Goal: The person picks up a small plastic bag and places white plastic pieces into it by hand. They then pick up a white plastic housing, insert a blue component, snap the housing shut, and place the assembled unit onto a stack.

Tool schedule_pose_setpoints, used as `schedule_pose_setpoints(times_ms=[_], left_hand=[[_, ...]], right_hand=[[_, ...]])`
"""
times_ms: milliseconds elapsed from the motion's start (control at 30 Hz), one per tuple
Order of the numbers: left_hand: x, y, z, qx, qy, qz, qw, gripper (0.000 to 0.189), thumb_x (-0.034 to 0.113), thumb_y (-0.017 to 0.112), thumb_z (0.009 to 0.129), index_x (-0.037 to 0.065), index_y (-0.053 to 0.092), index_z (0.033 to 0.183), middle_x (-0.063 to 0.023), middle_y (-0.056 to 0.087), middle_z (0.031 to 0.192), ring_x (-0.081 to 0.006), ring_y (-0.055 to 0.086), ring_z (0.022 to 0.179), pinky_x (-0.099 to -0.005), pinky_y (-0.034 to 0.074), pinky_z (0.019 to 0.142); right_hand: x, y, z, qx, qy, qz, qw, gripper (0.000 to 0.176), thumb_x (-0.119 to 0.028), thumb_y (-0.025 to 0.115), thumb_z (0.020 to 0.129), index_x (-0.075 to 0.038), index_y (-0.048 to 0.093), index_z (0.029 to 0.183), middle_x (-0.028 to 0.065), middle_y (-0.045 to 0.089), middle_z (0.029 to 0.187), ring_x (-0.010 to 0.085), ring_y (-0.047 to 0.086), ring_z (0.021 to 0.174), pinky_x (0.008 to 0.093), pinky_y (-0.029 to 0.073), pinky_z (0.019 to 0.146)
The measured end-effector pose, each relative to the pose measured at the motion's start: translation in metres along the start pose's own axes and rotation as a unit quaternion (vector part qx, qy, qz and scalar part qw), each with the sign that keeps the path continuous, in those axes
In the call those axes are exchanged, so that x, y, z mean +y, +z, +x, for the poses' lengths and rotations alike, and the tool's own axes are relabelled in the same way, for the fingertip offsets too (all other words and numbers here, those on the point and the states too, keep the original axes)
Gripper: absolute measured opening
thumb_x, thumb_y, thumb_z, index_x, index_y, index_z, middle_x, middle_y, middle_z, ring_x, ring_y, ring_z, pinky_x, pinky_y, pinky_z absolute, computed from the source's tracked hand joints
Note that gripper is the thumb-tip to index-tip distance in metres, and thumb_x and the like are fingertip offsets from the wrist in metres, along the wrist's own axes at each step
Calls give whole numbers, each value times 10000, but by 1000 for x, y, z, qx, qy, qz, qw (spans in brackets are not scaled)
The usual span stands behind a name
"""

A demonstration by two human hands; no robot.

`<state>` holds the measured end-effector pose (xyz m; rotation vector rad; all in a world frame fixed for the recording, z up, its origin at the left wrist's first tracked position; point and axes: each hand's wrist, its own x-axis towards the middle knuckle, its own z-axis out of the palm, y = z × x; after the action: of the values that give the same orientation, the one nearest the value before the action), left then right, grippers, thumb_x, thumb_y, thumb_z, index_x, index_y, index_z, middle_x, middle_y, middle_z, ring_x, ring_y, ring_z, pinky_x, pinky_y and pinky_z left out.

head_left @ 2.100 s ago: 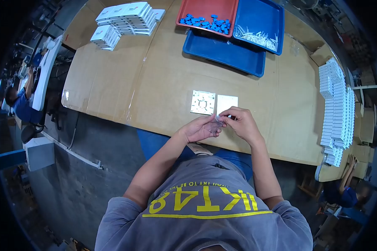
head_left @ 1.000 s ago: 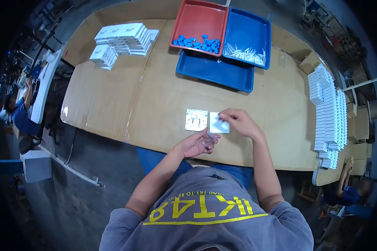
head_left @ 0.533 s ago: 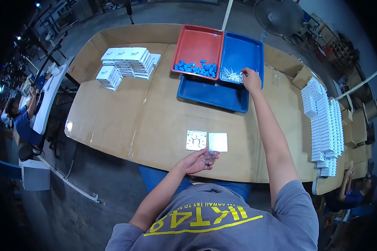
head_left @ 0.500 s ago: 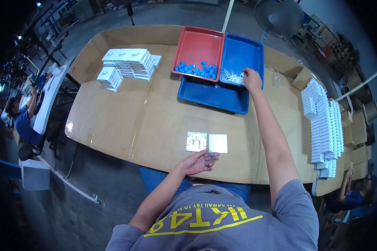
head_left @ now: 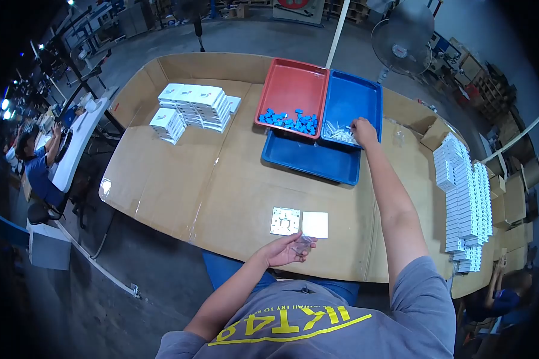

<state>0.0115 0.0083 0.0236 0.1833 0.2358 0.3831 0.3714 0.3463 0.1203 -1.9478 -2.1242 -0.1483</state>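
R hand (head_left: pixel 363 129) is stretched far fwd across the cardboard-covered table (head_left: pixel 221 173), fingertips down among the small white pieces (head_left: pixel 339 133) heaped at the near edge of the upper blue tray (head_left: pixel 353 99). Can't tell whether fingers are pinched on a piece or just touching the heap; too small.

L hand (head_left: pixel 286 251) sits near the table's front edge, palm up, fingers curled loosely round a small clear item (head_left: pixel 303 242), thumb against it. Hands well apart.

Just beyond L hand, 2 square plates lie flat side by side, touching or nearly so: a wall-plate w/ its ribbed back up (head_left: pixel 285 220) on the left, a plain white plate (head_left: pixel 315 225) on the right.

Red tray (head_left: pixel 293 84) sits beside the upper blue tray, to its left, w/ a clump of small blue parts (head_left: pixel 292 121) along its near edge. Both rest partly on a lower blue tray (head_left: pixel 308 163).

Far left of table: stacked white boxes (head_left: pixel 194 105). Right edge: long rows of white boxes (head_left: pixel 466 191). Standing fan (head_left: pixel 404 39) behind the trays. Another person (head_left: pixel 37 161) sits at a bench off to the left.
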Motion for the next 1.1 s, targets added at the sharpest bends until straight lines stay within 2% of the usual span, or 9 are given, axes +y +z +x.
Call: schedule_pose_setpoints(times_ms=[167,200,267,300,433,700,833,1000,1100], left_hand=[[0,2,-1,2,-3,5,1000,566,430,397,1139,-4,507,1486,-85,692,1238,-166,659,938,-349,570,887],[-1,1,-2,4,-1,3,1000,568,433,397,1138,-3,509,1485,-84,691,1238,-167,655,937,-350,566,888],[-1,1,-1,5,2,-1,1000,572,439,398,1137,-3,512,1483,-84,691,1237,-169,647,937,-352,559,891],[0,1,-1,5,3,1,1000,575,441,400,1136,-3,513,1482,-83,690,1237,-170,643,936,-354,555,894],[-1,-1,-1,8,-2,-10,1000,579,449,406,1132,-2,518,1476,-80,690,1234,-172,636,934,-357,542,903],[-4,1,-1,9,10,1,1000,551,440,392,1136,12,523,1458,-72,690,1230,-162,649,932,-356,547,890],[-2,-15,5,-29,21,-5,999,588,436,363,1139,-11,452,1509,-97,664,1274,-185,663,956,-386,547,933],[-2,-1,-1,-2,29,0,1000,614,462,380,1135,-19,477,1504,-88,681,1233,-168,660,951,-369,550,912],[-2,2,-2,9,28,3,1000,600,468,391,1133,-8,522,1474,-77,690,1219,-163,656,947,-364,548,904]], right_hand=[[0,0,-1,23,38,76,996,139,-141,717,906,-56,772,1001,117,729,995,309,706,941,427,556,832],[1,5,2,39,66,205,976,145,-144,722,908,-45,774,1000,101,733,964,268,695,893,395,545,800],[7,14,10,70,117,447,884,162,-152,733,912,-23,778,999,69,741,902,187,673,798,330,524,736],[-17,-21,-3,62,147,574,803,172,-143,750,910,5,779,992,29,731,846,86,591,724,250,464,656],[-17,-31,-10,101,166,562,804,121,-111,774,878,0,770,927,41,722,817,78,587,681,257,449,605],[-11,-36,-51,65,213,729,647,141,-91,732,941,-36,732,1071,-9,680,871,54,575,693,221,448,566],[-61,-56,-124,22,211,731,649,164,-108,742,951,-28,742,1093,-23,673,861,50,559,695,220,441,596],[-117,-37,-252,-56,188,637,746,136,-120,739,956,-14,755,1040,-18,685,858,42,538,702,235,421,631],[-152,-39,-308,-101,215,635,735,121,-84,756,945,-10,755,1041,-34,662,812,19,498,678,211,388,616]])
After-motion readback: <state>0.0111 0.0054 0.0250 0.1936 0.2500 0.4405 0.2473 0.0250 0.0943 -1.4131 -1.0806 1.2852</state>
